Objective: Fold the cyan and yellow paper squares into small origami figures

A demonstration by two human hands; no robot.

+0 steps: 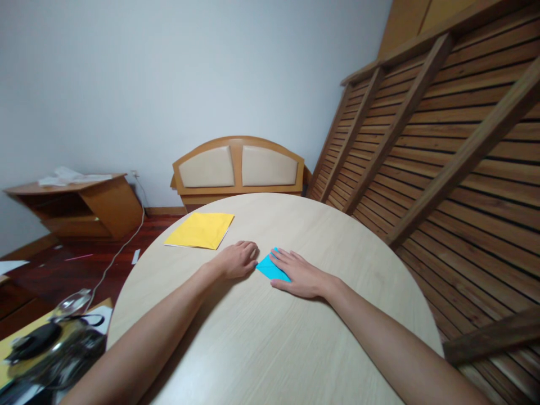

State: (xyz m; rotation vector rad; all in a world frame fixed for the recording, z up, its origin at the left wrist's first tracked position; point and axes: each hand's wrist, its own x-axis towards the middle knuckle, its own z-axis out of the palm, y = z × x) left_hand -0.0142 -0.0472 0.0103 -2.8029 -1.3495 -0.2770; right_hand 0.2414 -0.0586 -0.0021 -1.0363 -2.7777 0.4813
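Note:
A small folded piece of bright blue paper (270, 269) lies on the round, pale wood-grain table (228, 349). Its left corner points toward my left hand (238, 260). My right hand (302, 275) rests flat over the paper's right part, fingers stretched out and hiding that side. Loosely bent, the fingers of my left hand rest on the tabletop with a gap between them and the thumb. The left thumb tip is right at the paper's corner; whether it touches is too small to tell. Nothing shows in the left hand.
Yellow sheets of paper (201, 229) lie at the table's far left. A wooden slatted frame (422, 169) leans close along the right. Beyond the table stands a headboard (237, 163). At lower left are a cluttered surface with a black item (37, 340) and a white cable (122, 247).

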